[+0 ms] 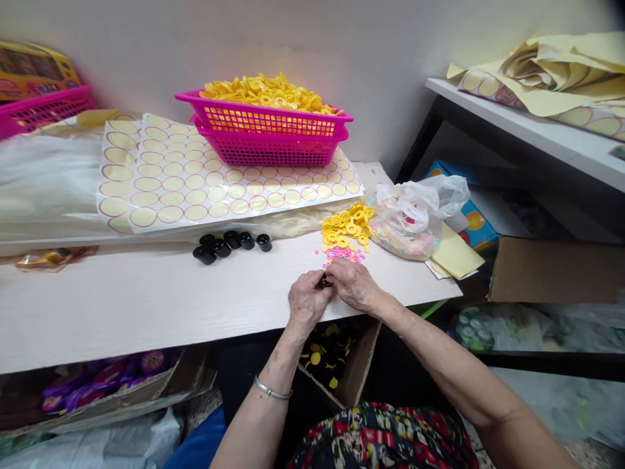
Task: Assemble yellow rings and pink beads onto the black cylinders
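My left hand (308, 301) is closed around a small black cylindrical cap (323, 281) near the table's front edge. Over that cap my right hand (354, 284) has its fingers pinched together; whatever they hold is hidden. Just beyond the fingertips lies a scatter of tiny pink beads (346, 253), with a few other colours among them. Behind the beads is a heap of yellow plastic ring pieces with short tabs (347, 225). Several more black caps (222, 247) stand in a cluster to the left on the white tabletop (146, 306).
Pink baskets (273, 150), stacked and full of yellow pieces, sit on sticker sheets (170, 198) at the back. A plastic bag of pastel bits (410, 228) lies right of the heap. Below the table edge, a cardboard box (364, 371) holds black and yellow pieces. A shelf (527, 124) juts in at right.
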`<action>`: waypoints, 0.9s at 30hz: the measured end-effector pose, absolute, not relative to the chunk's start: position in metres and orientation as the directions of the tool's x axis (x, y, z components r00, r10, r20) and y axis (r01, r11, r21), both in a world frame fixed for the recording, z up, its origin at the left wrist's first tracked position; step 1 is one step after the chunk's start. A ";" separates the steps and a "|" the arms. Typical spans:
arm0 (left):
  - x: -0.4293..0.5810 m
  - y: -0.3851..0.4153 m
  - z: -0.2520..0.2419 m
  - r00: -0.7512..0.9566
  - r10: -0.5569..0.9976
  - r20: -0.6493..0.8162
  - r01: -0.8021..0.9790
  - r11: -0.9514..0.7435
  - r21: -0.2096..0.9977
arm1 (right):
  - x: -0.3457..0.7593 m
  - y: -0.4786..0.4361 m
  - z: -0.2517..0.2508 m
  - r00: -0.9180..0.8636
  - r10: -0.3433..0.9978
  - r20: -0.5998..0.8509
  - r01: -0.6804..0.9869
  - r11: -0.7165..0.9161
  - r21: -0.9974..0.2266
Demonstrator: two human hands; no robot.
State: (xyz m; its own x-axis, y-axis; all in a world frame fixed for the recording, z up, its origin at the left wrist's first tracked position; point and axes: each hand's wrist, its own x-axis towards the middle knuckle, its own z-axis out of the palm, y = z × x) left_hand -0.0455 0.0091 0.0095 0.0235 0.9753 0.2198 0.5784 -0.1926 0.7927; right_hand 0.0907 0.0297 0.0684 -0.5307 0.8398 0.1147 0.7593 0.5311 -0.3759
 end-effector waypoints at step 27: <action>-0.046 0.012 0.004 -0.029 0.979 0.204 0.554 -0.154 0.818 | 0.121 0.067 0.043 0.006 0.981 0.195 0.574 0.156 -0.804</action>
State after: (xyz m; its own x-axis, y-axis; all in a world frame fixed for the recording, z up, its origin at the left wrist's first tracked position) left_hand -0.0459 0.0121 0.0042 -0.0290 0.9786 0.2035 0.5536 -0.1538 0.8185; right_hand 0.1212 0.0665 0.0430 0.0060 0.9808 0.1947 0.5736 0.1561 -0.8041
